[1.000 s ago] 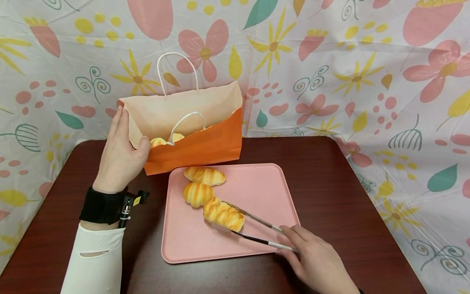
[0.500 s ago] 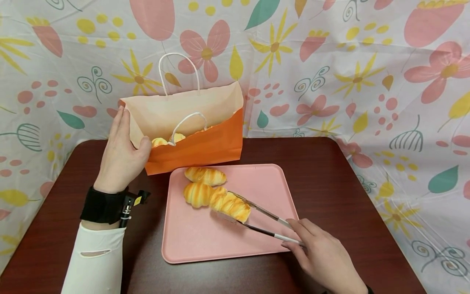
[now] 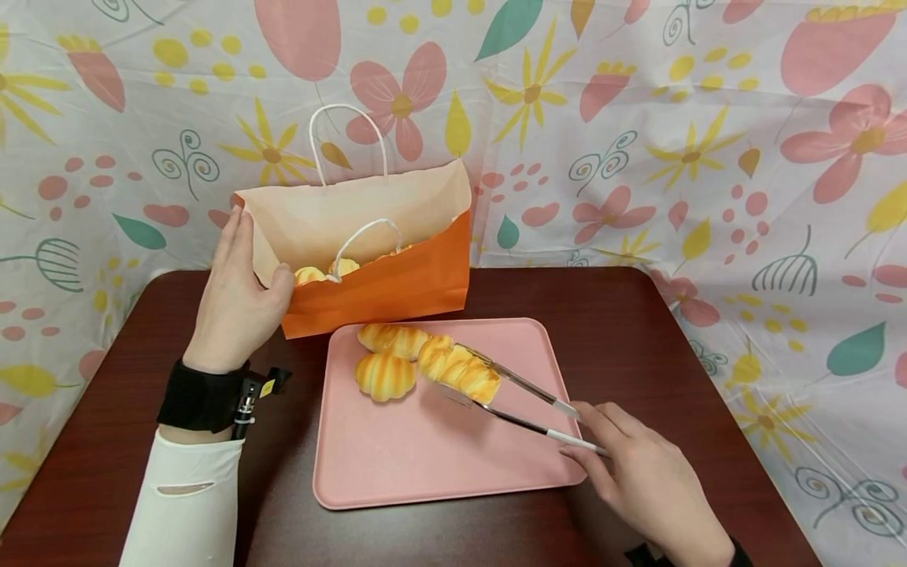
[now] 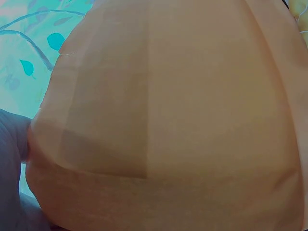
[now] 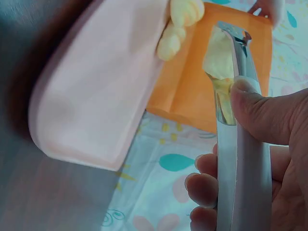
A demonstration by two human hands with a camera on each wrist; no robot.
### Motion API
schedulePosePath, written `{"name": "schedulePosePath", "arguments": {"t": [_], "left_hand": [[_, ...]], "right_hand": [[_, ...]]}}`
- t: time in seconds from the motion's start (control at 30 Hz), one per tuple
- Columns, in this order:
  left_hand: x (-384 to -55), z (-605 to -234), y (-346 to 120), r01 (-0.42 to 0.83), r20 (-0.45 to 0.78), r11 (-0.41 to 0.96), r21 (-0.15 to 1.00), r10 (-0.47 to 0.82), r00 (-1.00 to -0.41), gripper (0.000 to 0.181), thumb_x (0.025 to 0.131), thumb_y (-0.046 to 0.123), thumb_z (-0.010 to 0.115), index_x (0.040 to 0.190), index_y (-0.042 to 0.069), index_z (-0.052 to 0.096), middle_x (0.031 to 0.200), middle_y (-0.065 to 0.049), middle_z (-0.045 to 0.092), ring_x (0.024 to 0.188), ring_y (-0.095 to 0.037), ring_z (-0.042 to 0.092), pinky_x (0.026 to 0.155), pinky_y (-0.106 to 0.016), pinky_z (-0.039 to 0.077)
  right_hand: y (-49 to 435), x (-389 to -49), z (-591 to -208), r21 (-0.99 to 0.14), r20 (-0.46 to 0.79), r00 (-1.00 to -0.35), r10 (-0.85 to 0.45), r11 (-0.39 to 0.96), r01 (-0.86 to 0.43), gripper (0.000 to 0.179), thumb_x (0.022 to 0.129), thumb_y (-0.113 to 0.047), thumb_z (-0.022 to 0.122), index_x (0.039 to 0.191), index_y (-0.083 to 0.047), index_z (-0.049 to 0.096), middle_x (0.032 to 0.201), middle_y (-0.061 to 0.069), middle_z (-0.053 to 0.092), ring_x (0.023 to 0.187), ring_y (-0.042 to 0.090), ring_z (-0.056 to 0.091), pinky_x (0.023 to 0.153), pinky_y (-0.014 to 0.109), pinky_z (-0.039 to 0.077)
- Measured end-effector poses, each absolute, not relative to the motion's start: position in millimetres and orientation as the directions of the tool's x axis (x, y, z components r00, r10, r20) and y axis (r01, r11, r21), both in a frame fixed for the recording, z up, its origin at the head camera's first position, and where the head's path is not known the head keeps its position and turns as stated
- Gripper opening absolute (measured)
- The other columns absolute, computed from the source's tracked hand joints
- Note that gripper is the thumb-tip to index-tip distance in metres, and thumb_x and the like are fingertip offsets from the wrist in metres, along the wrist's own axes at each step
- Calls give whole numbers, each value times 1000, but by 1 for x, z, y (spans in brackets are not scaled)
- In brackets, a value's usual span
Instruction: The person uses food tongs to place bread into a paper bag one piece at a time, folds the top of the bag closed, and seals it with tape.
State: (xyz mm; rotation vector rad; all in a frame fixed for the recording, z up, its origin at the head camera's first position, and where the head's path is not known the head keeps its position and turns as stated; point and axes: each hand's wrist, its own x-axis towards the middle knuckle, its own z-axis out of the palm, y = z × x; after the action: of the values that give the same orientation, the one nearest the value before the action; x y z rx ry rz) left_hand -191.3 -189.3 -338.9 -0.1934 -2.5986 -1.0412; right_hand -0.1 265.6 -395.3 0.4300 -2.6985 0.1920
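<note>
Filling the background is a floral cloth (image 3: pixel 716 236), hanging behind a dark reddish-brown table (image 3: pixel 602 315). On the table sits the pink tray (image 3: pixel 390 465), and just behind it stands the orange paper bag (image 3: pixel 383 295), mouth wide, pale inside. A white sleeve (image 3: pixel 184 504) leads up to the left hand (image 3: pixel 237 291): fingers straight, thumb spread away, palm lying against the bag's left side, steadying contact and no curl. Over on the right, the right hand (image 3: pixel 648 472) grips the metal tongs (image 3: pixel 524 424) by their white handles, thumb on one arm, fingers round the other. And between the tips: the twisted bread roll (image 3: pixel 460 370), held above the tray with a shadow beneath! Its far end overlaps the long bread (image 3: pixel 390 340) in view; whether they touch, can't tell. Near that lies the ridged bread (image 3: pixel 385 376), on the tray's left half. Smallest showing, bread tops (image 3: pixel 309 275) peep over the bag's front rim.
</note>
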Motion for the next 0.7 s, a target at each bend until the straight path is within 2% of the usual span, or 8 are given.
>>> {"name": "schedulePosePath", "arguments": {"t": [0.23,0.43,0.6,0.7], "left_hand": [[-191,-339,-190,244,353,726,643,1,-936,80,96,28,47,165,10,11,174,-5,5,158,-33,16,125,-61,20],[-192,-339,-190,249,356,721,646,3,-934,81,96,28,48,165,12,9,173,-5,5,159,-32,14,124,-62,21],[-192,-338,-190,249,356,721,646,4,-935,81,96,28,48,165,12,10,173,-5,5,159,-31,14,124,-62,21],[-192,-338,-190,247,354,722,646,3,-935,81,96,29,48,165,12,9,174,-5,5,159,-31,14,124,-62,21]], "right_hand": [[272,-8,-376,-38,434,-857,-279,945,-326,55,78,-40,81,127,-19,67,105,-8,66,74,8,59,57,35,50],[277,-16,-355,1,482,-819,-311,935,-354,56,81,-39,79,130,-16,67,103,-4,66,70,10,57,57,35,47],[281,-21,-334,5,487,-814,-317,933,-361,59,78,-35,82,132,-16,67,102,-3,65,73,11,55,65,37,47],[282,-25,-321,15,497,-805,-323,931,-364,60,77,-34,82,132,-16,67,105,-1,65,74,13,58,66,40,48]]}}
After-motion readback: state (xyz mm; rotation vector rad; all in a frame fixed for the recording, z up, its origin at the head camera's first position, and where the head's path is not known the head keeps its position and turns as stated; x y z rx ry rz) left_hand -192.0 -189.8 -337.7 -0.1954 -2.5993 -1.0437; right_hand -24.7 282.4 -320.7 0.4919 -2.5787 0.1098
